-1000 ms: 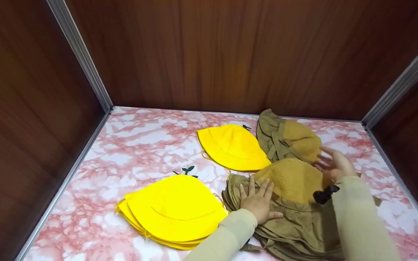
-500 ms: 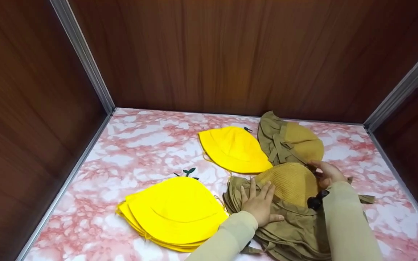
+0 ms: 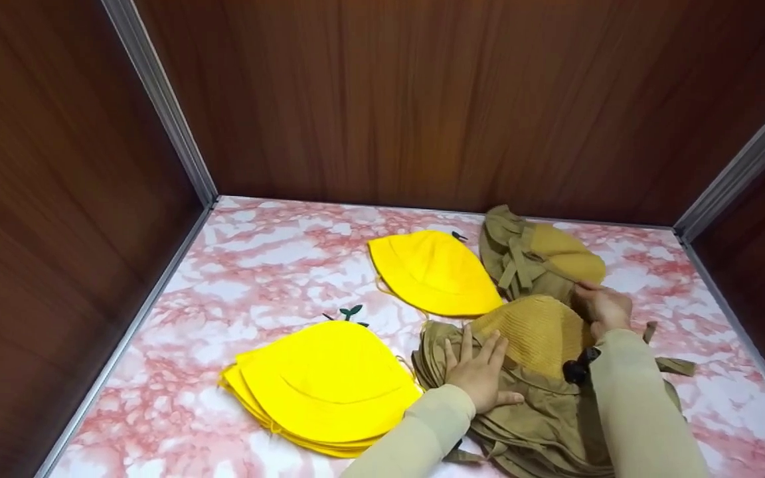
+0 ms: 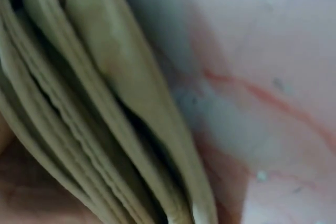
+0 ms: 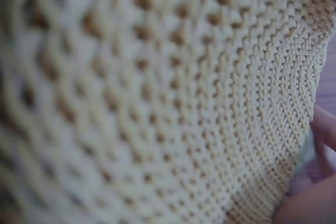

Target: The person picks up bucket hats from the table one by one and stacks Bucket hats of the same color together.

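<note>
Spread flat, my left hand (image 3: 479,382) presses on a stack of brown sun hats (image 3: 548,411) with mustard mesh crowns, at the lower right of the head view. Their layered brims (image 4: 105,103) fill the left of the left wrist view. Just beyond the stack lies another brown hat (image 3: 512,259) with ribbon ties. My right hand (image 3: 608,309) pinches the near edge of this farther hat; its fingertips are partly hidden. A mesh crown (image 5: 210,98) fills most of the right wrist view, with fingers (image 5: 310,203) at its right edge.
Left of the brown stack sits a pile of yellow hats (image 3: 329,385) with a green sprout on top. A single yellow hat (image 3: 435,275) lies behind, against the farther brown hat. Dark wood panels (image 3: 396,99) wall in the pink marbled table (image 3: 269,259).
My right hand has come down from beside the farther brown hat's crown to its near edge and taken hold there. That hat has shifted slightly. My left hand stays on the stack.
</note>
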Demonstrator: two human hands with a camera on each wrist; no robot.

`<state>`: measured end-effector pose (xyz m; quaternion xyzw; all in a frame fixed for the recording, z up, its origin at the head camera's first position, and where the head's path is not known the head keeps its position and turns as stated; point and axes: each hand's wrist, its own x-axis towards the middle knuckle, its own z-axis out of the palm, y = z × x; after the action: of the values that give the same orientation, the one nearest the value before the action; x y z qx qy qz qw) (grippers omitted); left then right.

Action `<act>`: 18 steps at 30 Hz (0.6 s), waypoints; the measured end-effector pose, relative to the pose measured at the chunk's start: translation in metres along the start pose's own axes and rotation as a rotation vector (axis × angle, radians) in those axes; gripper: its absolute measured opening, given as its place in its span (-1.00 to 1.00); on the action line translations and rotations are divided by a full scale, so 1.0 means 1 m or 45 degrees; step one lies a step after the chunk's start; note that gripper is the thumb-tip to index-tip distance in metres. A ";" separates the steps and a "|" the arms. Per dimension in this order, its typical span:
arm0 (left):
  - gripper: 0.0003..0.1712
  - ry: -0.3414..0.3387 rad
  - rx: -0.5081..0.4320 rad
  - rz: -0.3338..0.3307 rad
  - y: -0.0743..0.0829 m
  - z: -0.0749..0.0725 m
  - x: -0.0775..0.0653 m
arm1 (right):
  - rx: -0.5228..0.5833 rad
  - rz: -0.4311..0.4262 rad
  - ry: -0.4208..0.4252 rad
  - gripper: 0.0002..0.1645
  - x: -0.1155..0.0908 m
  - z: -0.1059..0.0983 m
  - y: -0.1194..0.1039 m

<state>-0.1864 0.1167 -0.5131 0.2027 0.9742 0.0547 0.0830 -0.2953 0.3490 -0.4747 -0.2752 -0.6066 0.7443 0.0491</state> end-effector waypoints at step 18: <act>0.07 0.005 -0.015 -0.002 -0.001 0.000 0.000 | 0.354 -0.068 0.190 -0.23 -0.005 0.000 -0.033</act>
<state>-0.1872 0.1159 -0.5134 0.2014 0.9741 0.0610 0.0823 -0.2992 0.3558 -0.4420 -0.3041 -0.4996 0.7968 0.1515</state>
